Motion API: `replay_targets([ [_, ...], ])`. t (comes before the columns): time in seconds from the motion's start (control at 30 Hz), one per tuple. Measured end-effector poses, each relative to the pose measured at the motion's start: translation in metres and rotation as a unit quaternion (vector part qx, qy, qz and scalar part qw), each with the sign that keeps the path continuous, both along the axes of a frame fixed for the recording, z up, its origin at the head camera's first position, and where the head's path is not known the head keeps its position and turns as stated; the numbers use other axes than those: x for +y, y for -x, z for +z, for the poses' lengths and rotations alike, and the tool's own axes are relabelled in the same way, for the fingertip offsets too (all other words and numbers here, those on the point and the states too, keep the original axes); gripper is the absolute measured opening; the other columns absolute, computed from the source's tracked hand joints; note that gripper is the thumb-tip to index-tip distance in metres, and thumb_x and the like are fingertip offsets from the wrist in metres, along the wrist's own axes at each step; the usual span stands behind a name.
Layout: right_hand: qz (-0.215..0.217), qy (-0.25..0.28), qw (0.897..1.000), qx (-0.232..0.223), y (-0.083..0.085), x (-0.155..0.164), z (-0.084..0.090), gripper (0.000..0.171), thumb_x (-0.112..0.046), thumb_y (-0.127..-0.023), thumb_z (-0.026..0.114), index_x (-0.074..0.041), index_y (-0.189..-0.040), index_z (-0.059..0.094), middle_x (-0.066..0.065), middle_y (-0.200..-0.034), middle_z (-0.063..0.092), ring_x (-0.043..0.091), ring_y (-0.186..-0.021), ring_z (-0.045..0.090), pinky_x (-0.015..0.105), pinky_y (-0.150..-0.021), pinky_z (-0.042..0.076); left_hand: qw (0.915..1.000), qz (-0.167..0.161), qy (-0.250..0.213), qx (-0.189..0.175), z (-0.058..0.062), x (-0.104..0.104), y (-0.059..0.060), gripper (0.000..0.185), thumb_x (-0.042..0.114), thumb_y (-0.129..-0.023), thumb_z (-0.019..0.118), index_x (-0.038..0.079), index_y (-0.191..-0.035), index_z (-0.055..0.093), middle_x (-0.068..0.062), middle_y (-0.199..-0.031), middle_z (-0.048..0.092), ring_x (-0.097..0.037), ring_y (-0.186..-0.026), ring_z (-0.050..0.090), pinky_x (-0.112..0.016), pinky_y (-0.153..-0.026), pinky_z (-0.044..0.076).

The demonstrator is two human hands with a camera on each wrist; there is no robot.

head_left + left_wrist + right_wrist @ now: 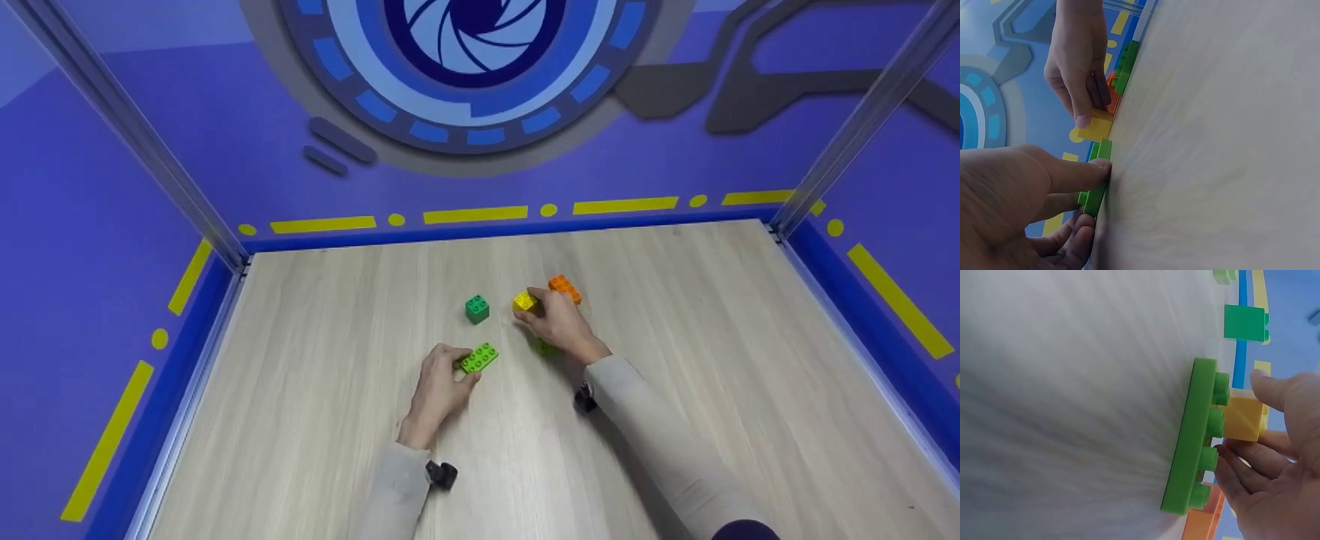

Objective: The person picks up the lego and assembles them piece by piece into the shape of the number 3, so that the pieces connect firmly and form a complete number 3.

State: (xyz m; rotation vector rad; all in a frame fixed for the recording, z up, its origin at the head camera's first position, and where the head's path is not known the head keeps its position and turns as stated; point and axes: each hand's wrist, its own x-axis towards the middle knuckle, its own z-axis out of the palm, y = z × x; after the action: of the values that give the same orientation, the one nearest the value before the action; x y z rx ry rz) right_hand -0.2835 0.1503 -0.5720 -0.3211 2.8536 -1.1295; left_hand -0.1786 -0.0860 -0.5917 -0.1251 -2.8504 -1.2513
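My left hand (437, 384) pinches a flat light green toy building brick (480, 358) by its edges, thumb on the near side, studs up, low at the tabletop. Farther off and to the right, my right hand (561, 322) grips a yellow cube-shaped brick (524, 302) between thumb and fingers. A second flat light green brick (1190, 439) lies on the table close by the right hand; in the head view the wrist mostly hides it. Just beyond the right hand's knuckles is an orange brick (565, 288), partly covered in the right wrist view.
A dark green cube-shaped brick (477, 309) stands left of the yellow one. The wooden tabletop (315, 390) is bounded by a blue printed back wall (465, 184) and side walls with metal corner posts.
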Motion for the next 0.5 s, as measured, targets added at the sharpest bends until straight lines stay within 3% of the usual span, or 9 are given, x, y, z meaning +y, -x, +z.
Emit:
replay_targets([
  [0.2,0.010,0.012,1.000,0.025,0.0004,0.0014,-0.0001,0.052,-0.015,-0.100,0.076,0.006,-0.145,0.061,0.020,-0.130,0.074,0.024,-0.101,0.070,0.042,-0.090,0.065,0.9999,-0.014,-0.009,-0.004,0.0011,0.0012,-0.0016,0.040,0.012,-0.094,0.082,0.002,-0.132,0.073,-0.006,-0.116,0.066,-0.017,-0.103,0.061,-0.035,-0.091,0.056],
  [0.3,0.010,0.021,1.000,0.019,-0.0013,0.0013,0.0020,0.053,-0.016,-0.101,0.076,0.004,-0.147,0.060,0.019,-0.134,0.073,0.022,-0.099,0.069,0.040,-0.086,0.066,0.9997,-0.021,-0.007,-0.012,0.0029,0.0012,-0.0028,0.040,0.014,-0.095,0.082,0.004,-0.132,0.073,-0.005,-0.116,0.065,-0.017,-0.104,0.061,-0.036,-0.092,0.056],
  [0.5,0.018,0.030,0.999,0.014,-0.0054,0.0042,0.0058,0.054,-0.017,-0.102,0.074,0.003,-0.150,0.058,0.020,-0.143,0.068,0.025,-0.112,0.071,0.045,-0.094,0.064,0.9981,-0.049,-0.005,-0.038,0.0057,0.0018,-0.0053,0.038,0.016,-0.096,0.081,0.006,-0.133,0.074,-0.003,-0.116,0.065,-0.015,-0.104,0.060,-0.035,-0.092,0.054],
])
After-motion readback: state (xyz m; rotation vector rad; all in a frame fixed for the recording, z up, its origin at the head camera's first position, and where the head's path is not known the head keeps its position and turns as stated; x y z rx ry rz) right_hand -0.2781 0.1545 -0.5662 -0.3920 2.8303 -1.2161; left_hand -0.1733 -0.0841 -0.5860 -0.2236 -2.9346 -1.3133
